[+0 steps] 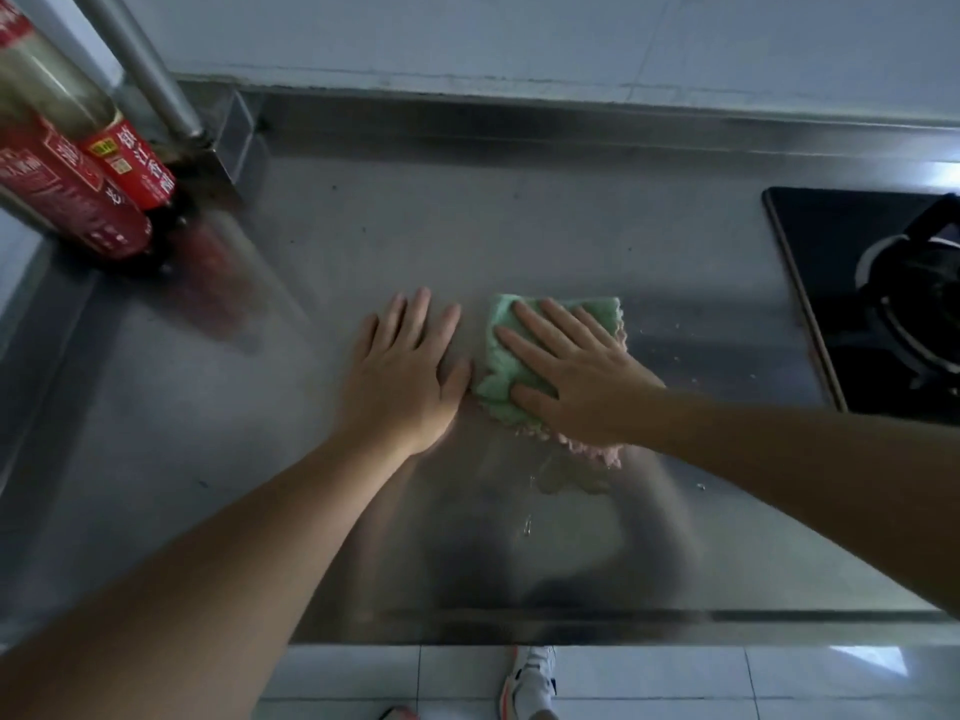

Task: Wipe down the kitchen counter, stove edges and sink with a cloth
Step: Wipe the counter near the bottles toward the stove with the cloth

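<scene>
On steel counter [519,226], green cloth [501,356], pink-edged, seemingly damp, under right hand [576,371]

Open steel around both hands — blocked at the corners

The counter [519,210] lies bare from 10 to 1 o'clock of the hands, back to the wall lip, and toward 6 down to the front edge. At 10 o'clock two bottles [109,184] and a metal post [150,70] crowd the far corner. At 3 o'clock the stove [872,298] with its raised burner closes the way. The left hand [405,366] lies flat just beside the cloth [506,356] under the right hand [576,371] — almost no gap between them.
</scene>
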